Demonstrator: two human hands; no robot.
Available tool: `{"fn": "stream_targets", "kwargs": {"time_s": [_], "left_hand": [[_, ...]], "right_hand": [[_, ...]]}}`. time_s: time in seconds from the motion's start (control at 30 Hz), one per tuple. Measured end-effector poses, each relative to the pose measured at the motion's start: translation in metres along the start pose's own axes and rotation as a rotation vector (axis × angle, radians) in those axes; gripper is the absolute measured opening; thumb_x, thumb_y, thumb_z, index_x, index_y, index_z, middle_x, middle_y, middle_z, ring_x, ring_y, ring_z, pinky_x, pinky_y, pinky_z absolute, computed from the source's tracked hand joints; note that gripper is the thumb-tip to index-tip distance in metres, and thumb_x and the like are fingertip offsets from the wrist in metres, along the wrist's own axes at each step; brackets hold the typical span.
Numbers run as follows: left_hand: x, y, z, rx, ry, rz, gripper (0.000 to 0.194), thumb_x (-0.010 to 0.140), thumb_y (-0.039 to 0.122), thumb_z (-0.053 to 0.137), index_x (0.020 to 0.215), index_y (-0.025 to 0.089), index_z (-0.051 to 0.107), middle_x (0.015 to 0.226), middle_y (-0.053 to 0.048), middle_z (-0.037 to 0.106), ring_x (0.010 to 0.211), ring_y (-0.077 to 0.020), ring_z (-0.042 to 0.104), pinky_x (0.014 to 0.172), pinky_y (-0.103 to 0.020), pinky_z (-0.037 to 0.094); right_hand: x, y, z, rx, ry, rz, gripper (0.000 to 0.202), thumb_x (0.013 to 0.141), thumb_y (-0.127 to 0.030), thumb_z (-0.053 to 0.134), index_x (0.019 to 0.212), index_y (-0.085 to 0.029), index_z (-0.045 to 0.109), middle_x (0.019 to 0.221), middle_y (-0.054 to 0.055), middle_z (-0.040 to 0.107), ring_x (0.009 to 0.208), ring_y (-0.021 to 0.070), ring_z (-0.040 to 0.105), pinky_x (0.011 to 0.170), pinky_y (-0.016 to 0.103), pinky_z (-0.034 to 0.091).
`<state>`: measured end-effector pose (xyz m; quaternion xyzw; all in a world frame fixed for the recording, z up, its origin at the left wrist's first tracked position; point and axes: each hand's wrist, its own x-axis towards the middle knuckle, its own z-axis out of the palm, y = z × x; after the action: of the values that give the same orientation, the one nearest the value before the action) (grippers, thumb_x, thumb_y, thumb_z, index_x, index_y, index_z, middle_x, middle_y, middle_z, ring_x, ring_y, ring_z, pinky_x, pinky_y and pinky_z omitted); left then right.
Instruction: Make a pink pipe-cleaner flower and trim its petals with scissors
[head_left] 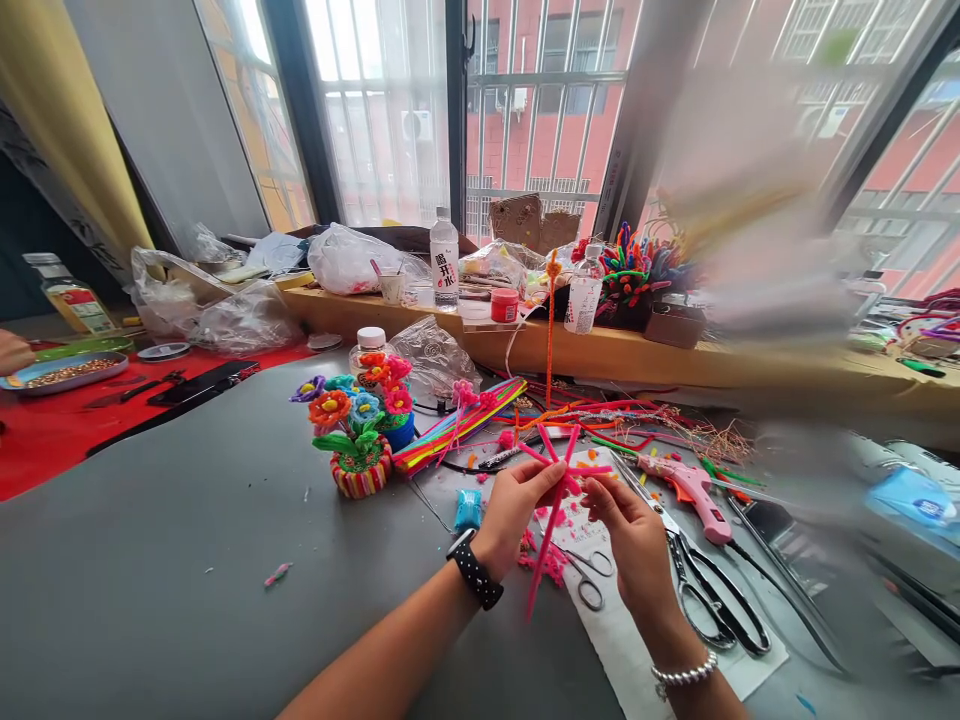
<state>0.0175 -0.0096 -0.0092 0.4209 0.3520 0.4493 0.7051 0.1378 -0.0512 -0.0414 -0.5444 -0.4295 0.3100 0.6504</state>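
Crossed pink pipe cleaners (553, 522) form a star shape with one long stem pointing down, above the grey table. My left hand (517, 510), with a dark dotted watch strap on its wrist, pinches them near the crossing. On their right side my right hand (628, 530) has its fingertips closed by the same crossing; a beaded bracelet circles that wrist. Small scissors (589, 575) and pink scraps lie below the hands on a white sheet (607, 645). The exact contact of the right fingertips is hard to see.
Potted pipe-cleaner flowers (360, 450) stand left of centre. At the right lie a pink glue gun (697, 492) and large black-handled scissors (720, 590). Bottles (445, 265) line the wooden ledge (375, 318). A blurred translucent shape covers the right side. Another person's hand (13, 352) shows far left.
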Motion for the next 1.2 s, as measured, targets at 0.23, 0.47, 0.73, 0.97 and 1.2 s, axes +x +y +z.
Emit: {"fn": "stream_targets", "kwargs": {"time_s": [0.23,0.47,0.73,0.97,1.2], "left_hand": [[-0.004,0.001,0.002,-0.063,-0.091,-0.104,0.027,0.060,0.037,0.069,0.063,0.011,0.062,0.058,0.000,0.058,0.057,-0.0078,0.053,0.061,-0.020,0.041],[-0.002,-0.004,-0.001,-0.123,-0.107,-0.159,0.024,0.057,0.028,0.073,0.071,0.010,0.066,0.068,-0.003,0.063,0.061,-0.0071,0.055,0.066,-0.018,0.043],[0.000,-0.009,-0.003,-0.139,-0.062,-0.177,0.021,0.057,0.025,0.074,0.068,0.012,0.062,0.066,-0.002,0.064,0.058,-0.0084,0.058,0.063,-0.019,0.046],[-0.001,-0.007,-0.003,-0.166,-0.097,-0.207,0.020,0.060,0.026,0.071,0.070,0.011,0.062,0.067,-0.004,0.064,0.061,-0.0109,0.060,0.067,-0.022,0.047],[0.000,-0.010,-0.004,-0.167,-0.078,-0.204,0.019,0.059,0.023,0.072,0.068,0.011,0.061,0.064,-0.003,0.063,0.060,-0.0102,0.059,0.066,-0.022,0.048]], "right_hand": [[0.004,-0.002,0.002,0.339,0.107,0.209,0.022,0.058,-0.032,0.072,0.072,-0.017,0.067,0.067,0.000,0.063,0.060,0.0106,0.055,0.058,0.023,0.046],[0.003,-0.006,0.005,0.525,0.112,0.345,0.023,0.053,-0.025,0.075,0.074,-0.019,0.067,0.075,-0.002,0.066,0.065,0.0085,0.059,0.059,0.017,0.049],[0.005,0.000,0.005,0.634,0.131,0.381,0.027,0.050,-0.026,0.076,0.071,-0.020,0.059,0.073,-0.002,0.066,0.063,0.0107,0.063,0.056,0.019,0.052],[0.004,0.001,0.004,0.464,0.182,0.187,0.028,0.055,-0.027,0.074,0.076,-0.018,0.057,0.069,-0.001,0.064,0.064,0.0125,0.061,0.061,0.025,0.051],[0.005,0.005,-0.004,0.070,0.138,-0.017,0.026,0.064,-0.034,0.067,0.082,-0.016,0.060,0.076,0.003,0.064,0.070,0.0157,0.059,0.064,0.029,0.049]]}}
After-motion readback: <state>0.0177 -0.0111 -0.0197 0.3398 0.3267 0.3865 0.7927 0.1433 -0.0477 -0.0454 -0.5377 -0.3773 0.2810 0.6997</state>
